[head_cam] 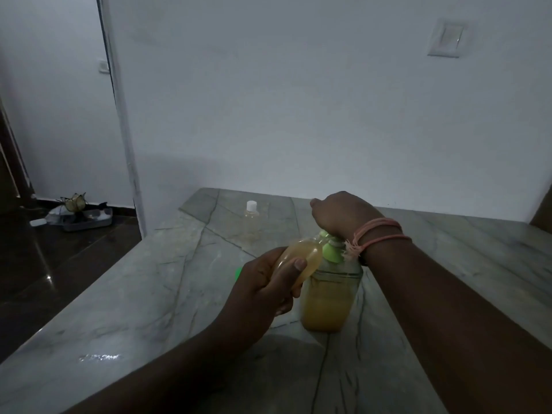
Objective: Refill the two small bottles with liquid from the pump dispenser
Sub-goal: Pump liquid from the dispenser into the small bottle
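The pump dispenser (328, 297) is a clear bottle of yellow-orange liquid with a green pump top, standing in the middle of the marble counter (143, 294). My right hand (340, 215) presses down on the pump head, fingers curled over it. My left hand (263, 285) grips a small bottle (301, 256) holding yellowish liquid, tilted with its mouth against the green spout. A second small bottle (251, 222), clear with a white cap, stands upright farther back on the counter. A bit of something green (238, 273) shows behind my left hand; I cannot tell what it is.
The counter meets a white wall at the back and drops off on the left to a dark floor. A tray with odds and ends (86, 218) sits on that floor by the wall corner. A switch plate (446, 37) is on the wall.
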`<control>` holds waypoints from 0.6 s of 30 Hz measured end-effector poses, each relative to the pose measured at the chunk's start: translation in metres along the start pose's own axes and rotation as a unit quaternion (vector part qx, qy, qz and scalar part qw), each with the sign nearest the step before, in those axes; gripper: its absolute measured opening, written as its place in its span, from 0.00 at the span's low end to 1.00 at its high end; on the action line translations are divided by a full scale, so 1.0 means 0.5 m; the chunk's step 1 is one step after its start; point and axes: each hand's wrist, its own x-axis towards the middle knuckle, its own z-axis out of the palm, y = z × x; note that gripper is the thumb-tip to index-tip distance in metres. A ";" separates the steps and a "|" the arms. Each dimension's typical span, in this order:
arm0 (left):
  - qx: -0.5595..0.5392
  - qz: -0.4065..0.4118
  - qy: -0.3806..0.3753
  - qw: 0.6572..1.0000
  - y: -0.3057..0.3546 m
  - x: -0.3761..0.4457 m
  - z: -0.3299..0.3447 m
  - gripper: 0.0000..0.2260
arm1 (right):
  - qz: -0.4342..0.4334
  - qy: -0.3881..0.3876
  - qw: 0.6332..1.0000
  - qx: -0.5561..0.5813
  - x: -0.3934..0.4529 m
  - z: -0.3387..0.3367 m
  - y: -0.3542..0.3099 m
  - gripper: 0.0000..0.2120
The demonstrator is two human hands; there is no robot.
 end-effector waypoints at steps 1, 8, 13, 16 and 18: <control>0.001 -0.002 -0.001 1.000 -0.003 0.001 0.000 0.11 | -0.005 -0.004 1.000 0.001 -0.001 0.002 0.000 0.15; -0.006 -0.015 0.008 1.000 -0.002 -0.005 0.003 0.14 | 0.026 -0.001 0.999 0.034 -0.008 -0.001 -0.001 0.21; -0.031 -0.025 0.000 0.999 0.004 -0.004 -0.001 0.19 | 0.042 0.003 0.993 0.113 -0.009 -0.019 0.001 0.27; -0.045 -0.021 -0.024 0.998 0.003 -0.006 -0.007 0.14 | 0.023 0.006 0.982 0.187 -0.026 -0.033 0.010 0.23; -0.054 -0.022 -0.040 0.998 0.003 -0.007 -0.009 0.14 | 0.026 0.032 0.973 0.228 -0.034 -0.043 0.016 0.21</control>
